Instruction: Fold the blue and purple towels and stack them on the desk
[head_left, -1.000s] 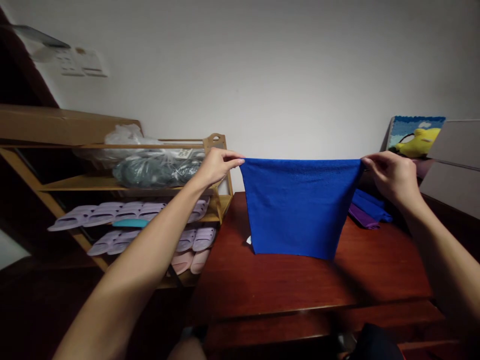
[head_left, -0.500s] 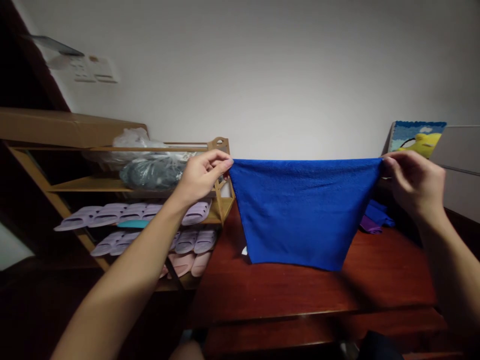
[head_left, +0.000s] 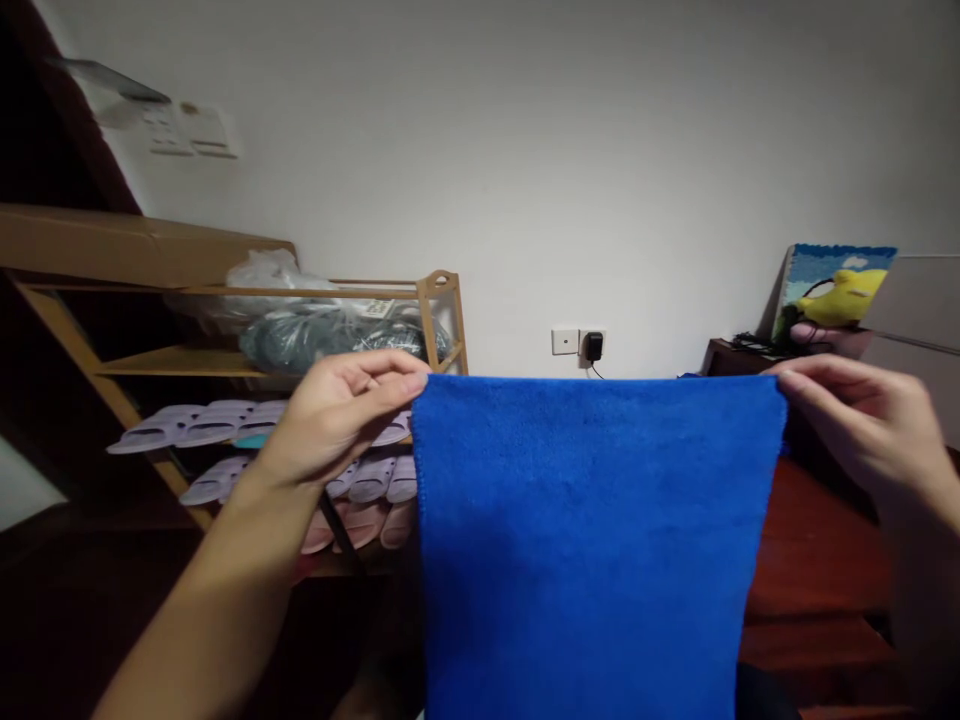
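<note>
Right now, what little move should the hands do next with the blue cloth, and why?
Perhaps lower the blue cloth toward the red-brown table: the left hand and right hand pinch its top corners, its top edge runs straight, and the table shows past its right side.

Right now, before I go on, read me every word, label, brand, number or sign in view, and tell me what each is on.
No text is readable.
Pale label-like patch by the plastic-wrapped bundle: too small and blurred to read.
Wall plate at upper left: blurred marks, nothing legible.
Blue cloth: no lettering on the visible side.
</note>
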